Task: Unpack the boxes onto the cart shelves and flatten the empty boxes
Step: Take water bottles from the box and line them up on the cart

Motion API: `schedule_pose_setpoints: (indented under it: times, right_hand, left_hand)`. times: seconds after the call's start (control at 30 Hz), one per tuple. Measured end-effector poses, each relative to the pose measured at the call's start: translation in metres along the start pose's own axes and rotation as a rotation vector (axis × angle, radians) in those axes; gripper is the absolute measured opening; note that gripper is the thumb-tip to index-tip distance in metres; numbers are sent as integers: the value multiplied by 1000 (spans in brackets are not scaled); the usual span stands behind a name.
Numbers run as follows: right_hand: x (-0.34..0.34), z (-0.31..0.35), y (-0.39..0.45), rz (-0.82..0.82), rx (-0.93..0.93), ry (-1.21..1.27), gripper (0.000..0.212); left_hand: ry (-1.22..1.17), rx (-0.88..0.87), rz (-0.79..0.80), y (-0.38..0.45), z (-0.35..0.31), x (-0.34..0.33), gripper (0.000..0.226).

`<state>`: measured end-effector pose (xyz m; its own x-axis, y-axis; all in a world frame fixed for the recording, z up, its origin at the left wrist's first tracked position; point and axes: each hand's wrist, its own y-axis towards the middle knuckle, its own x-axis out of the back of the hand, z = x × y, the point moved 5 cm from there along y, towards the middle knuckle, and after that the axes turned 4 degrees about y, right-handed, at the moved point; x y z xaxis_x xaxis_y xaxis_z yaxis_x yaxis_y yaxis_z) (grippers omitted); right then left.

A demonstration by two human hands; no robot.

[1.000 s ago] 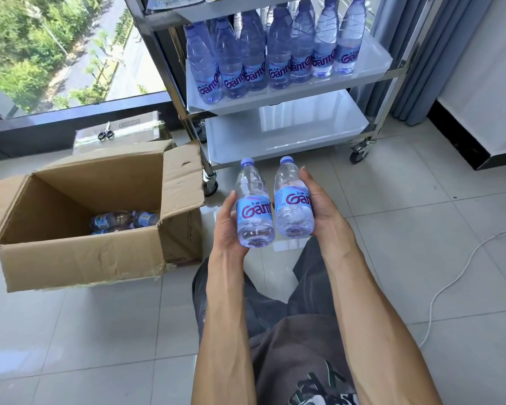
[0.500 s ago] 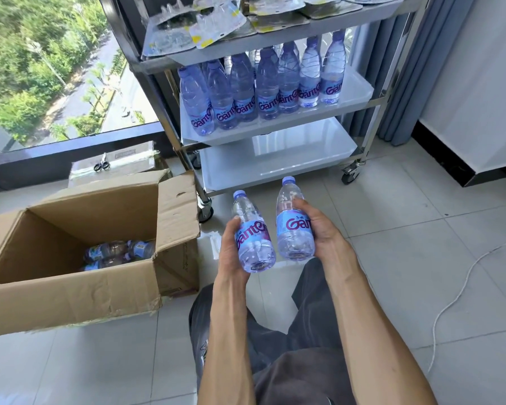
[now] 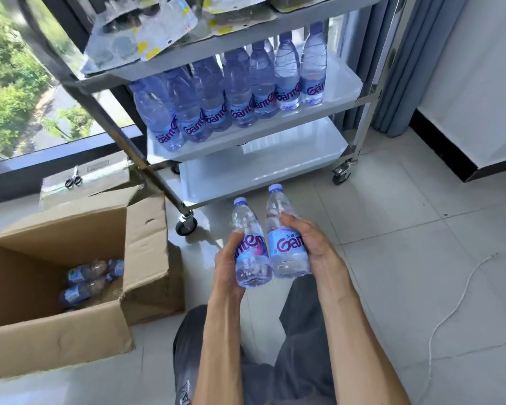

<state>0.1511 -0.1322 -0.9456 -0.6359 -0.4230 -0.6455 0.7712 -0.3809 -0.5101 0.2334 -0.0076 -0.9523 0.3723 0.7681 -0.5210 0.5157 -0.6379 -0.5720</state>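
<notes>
Two bottles, left hand (image 3: 227, 260) gripping one (image 3: 250, 252), right hand (image 3: 311, 241) the other (image 3: 285, 247)

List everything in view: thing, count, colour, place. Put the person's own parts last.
cart: one, steel frame with white shelves, by the window
shelf bottles: at least seven, clear with blue labels, upright on the middle shelf
packaging: several pieces, clear and yellow, on the top shelf
bottom shelf: one, white, nothing visible on it
open box: one, brown cardboard, on the floor left of the cart
box bottles: at least two, lying inside the open box
closed box: one, behind the open box
scissors: one pair, on the closed box
cord: one, white, on the floor tiles at right
held bottles: two, one per hand
left hand: grips one bottle
right hand: grips the other
</notes>
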Motion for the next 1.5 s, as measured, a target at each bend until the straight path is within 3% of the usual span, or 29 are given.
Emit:
schedule_pose_setpoints:
  times: [0.07,0.23,0.43,0.57,0.67,0.77,0.9,1.13,1.27,1.5]
  right_hand:
    - [6,31,21,1,44,-13,50]
    - [11,113,68,-26,143,-23,44]
    - [4,182,106,39,194,-44,43]
    - [-1,217,121,-42,166,-67,31]
    - [-4,245,130,-122,160,-94,45]
    - [-8,259,143,-161,151,-72,57]
    - [-11,275,156,-168,187,-47,49]
    - [-15,276,174,-120,178,-55,45]
    - [4,283,183,-65,175,-106,30]
    - [40,292,190,52,152,-149,49]
  left_hand:
    - [108,-76,-50,29,-12,-19,69]
    - [231,-264,-155,88,-58,-74,34]
    - [298,-302,-84,135,-93,-125,31]
    - [334,-266,-72,166,-114,-151,39]
    - [387,-263,-53,190,-130,-171,28]
    - [375,-230,-26,212,-142,-184,28]
    - [338,-172,85,231,-150,-194,40]
    - [498,-193,58,240,-167,-189,48]
    - [471,-215,29,243,-157,-193,41]
    - [315,-287,-90,242,-112,-214,33]
